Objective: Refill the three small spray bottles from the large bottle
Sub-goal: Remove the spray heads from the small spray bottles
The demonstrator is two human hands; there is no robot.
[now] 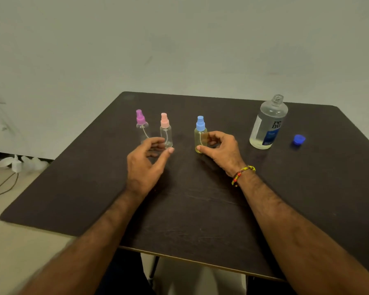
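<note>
Blue bottle (200,137), filled and capped, stands mid-surface; right hand (221,149) seemingly pinches its base, left hand (146,160) hovers loosely curled, empty. Light, tippy, slick plastic: grip mid-body.

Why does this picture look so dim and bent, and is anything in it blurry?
Head view: the light is low and flat, so the dark table swallows shadows; the wide lens bows the table's edges and stretches the forearms toward the bottom corners; the left hand and right hand are slightly soft; the large bottle and the spray bottles read fairly clearly, without strong glare.
</note>
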